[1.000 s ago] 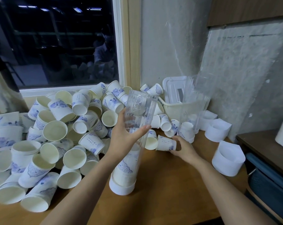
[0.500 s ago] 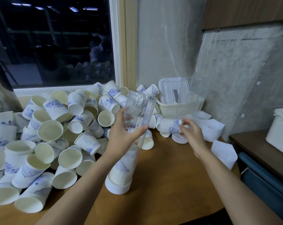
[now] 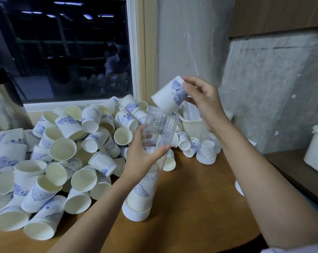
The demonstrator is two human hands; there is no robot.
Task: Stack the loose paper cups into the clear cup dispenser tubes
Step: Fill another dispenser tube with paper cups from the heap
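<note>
Over near-upright clear tube point(image 3: 150, 178), left hand point(image 3: 141, 156) gripping: paper cup point(image 3: 170, 95) pinched in right hand point(image 3: 205, 103), rim down-left, axis tilted.

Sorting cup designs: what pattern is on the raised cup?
Paper cup: white, blue floral print; head view.

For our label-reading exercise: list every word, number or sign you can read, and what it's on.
Nothing legible.
pile cup: small dark lettering beside blue print, too blurred to read.
held cup: blue pattern only.
clear tube: no lettering seen.
</note>
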